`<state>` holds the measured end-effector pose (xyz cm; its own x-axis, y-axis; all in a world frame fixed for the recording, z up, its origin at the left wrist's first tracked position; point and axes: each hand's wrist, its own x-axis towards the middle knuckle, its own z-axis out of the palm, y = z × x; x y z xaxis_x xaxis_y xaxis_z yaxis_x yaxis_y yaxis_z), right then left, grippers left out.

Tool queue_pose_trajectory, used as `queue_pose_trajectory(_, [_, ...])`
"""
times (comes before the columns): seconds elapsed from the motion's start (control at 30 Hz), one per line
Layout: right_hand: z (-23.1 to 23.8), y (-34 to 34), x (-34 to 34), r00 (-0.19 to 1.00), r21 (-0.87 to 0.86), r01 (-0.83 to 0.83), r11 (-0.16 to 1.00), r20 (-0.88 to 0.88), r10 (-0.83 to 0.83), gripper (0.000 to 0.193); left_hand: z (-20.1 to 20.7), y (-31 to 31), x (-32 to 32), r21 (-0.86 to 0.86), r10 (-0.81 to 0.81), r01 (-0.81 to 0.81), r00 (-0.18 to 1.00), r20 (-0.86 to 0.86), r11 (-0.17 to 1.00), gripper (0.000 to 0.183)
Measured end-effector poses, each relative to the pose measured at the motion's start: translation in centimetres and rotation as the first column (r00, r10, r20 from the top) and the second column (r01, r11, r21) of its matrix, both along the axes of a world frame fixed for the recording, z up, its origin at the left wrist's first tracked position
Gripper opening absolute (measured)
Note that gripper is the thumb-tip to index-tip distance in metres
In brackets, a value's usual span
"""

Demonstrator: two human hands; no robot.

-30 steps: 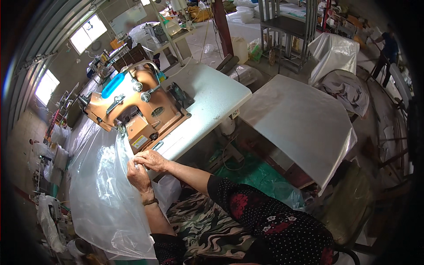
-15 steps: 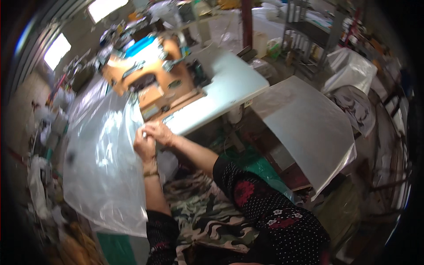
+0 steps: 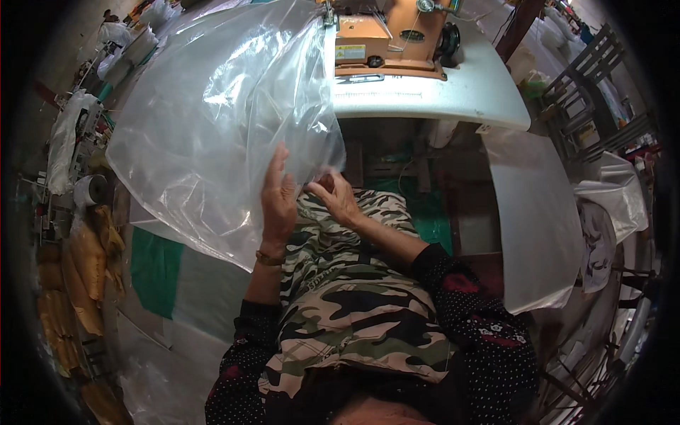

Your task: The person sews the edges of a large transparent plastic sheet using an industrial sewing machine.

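A large clear plastic sheet [image 3: 205,142] drapes over the left side of the table, its upper right edge reaching the needle area of an orange sewing machine [image 3: 397,35]. My left hand [image 3: 279,202] lies against the sheet's lower right part, fingers stretched upward and together. Just to its right, my right hand [image 3: 338,198] is bent at the sheet's hanging edge, with thumb and fingers closed on the plastic; the fingertips are slightly blurred. Both hands are above my lap, in front of the table.
The white sewing table [image 3: 453,95] has a rounded right corner. Right of it hangs a stack of translucent plastic sheets [image 3: 535,219]. Beyond stand a grey metal rack [image 3: 588,92] and crumpled plastic [image 3: 613,195]. Brown wrapped bundles [image 3: 81,276] lie at the left.
The view has swung, bringing the machine to the top. My hands have come away from the table edge nearer my lap and moved apart; the left has straightened its fingers.
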<state>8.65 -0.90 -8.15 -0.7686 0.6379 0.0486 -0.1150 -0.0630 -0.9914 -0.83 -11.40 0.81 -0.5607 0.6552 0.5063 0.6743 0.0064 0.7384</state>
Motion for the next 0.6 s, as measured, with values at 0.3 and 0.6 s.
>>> queue_pose_trajectory(0.3, [-0.4,1.6,-1.1,0.960,-0.244,0.146,0.959,-0.201,-0.197,0.031,1.1,-1.6,-3.1,0.051,0.030,-0.036,0.993,0.113,0.998,0.045])
queue_pose_trajectory(0.6, [2.3,3.1,-0.2,0.979,-0.034,0.000,0.999,-0.203,-0.007,0.033,0.5,-0.3,1.1,-0.404,-0.253,0.045,0.841,-0.478,0.914,0.089])
